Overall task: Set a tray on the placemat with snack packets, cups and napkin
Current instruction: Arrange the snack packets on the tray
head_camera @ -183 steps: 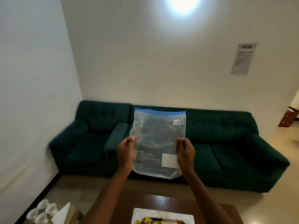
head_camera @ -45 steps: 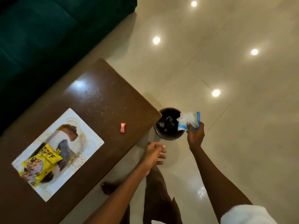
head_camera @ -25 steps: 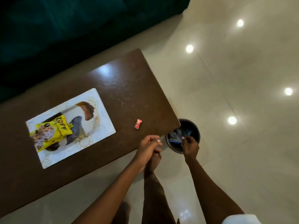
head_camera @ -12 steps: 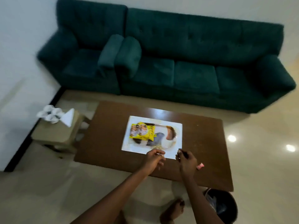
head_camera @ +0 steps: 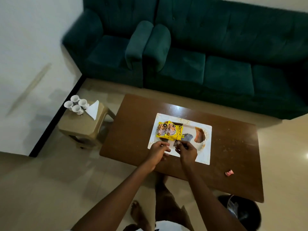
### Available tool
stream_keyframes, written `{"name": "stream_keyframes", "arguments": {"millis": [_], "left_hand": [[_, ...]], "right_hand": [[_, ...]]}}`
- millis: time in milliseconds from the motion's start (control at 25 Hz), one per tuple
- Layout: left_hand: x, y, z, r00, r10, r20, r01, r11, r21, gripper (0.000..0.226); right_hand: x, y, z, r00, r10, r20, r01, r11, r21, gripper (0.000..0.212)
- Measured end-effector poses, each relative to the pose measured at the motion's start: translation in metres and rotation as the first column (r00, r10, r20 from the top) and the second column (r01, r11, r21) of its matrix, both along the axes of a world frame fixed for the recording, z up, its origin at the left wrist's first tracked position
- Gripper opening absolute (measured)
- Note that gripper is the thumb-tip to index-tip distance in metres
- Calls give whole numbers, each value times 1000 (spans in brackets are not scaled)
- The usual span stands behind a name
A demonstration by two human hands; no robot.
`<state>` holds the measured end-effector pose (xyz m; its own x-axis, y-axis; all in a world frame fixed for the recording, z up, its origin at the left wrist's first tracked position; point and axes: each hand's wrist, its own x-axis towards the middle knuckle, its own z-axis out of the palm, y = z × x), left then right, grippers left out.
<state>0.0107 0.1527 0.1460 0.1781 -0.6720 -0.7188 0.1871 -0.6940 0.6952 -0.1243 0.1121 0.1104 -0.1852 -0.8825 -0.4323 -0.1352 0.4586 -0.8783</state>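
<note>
Two hands work at the near edge of the placemat, which lies flat at the centre of the table. The left hand hovers with fingers loosely curled and holds nothing visible. The right hand has its fingertips pinched together; whether they grip a small item cannot be told. Both probably sit here to adjust the mat or reach the snack packets, which rest overlapped on the mat's left part, just beyond the hands. A small red wrapper lies apart on the table's right side. Farther left, a low stool carries four cups grouped together with the folded napkin just beside them, staged within reach for later transfer. No tray is clearly distinguishable. A green sofa stands beyond.
</note>
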Motion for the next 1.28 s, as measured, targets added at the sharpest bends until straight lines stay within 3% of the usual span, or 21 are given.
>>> {"name": "stream_keyframes", "arguments": {"millis": [320,520,600,680,760,800,960,1120,1280], "left_hand": [[21,-125,-75,990,-70,126,50,987,152,25],[19,-197,-154,962,-95,256,32,971,237,24],[15,-213,-193,924,-145,354,41,958,285,50],[16,-221,-222,883,-179,433,19,937,348,97],[20,-226,-246,885,-200,421,16,915,402,130],[22,-228,-259,887,-211,410,20,906,424,136],[26,-223,-295,859,-236,453,39,914,403,113],[20,-213,-300,786,-273,554,79,934,348,84],[21,-212,-293,901,-198,385,112,966,235,77]], "right_hand": [[-34,-127,-60,997,-27,-76,37,991,126,23],[-41,-187,-133,990,73,-119,-41,966,255,30],[-34,-204,-165,985,118,-125,-73,946,315,38],[-25,-216,-193,964,206,-170,-137,927,350,49],[-18,-226,-218,936,272,-224,-173,908,382,53],[-15,-231,-230,928,275,-249,-163,905,393,52],[-1,-235,-257,963,160,-215,-69,923,378,52],[9,-230,-262,965,206,-162,-126,907,403,46],[16,-220,-264,968,236,-85,-182,894,409,43]]}}
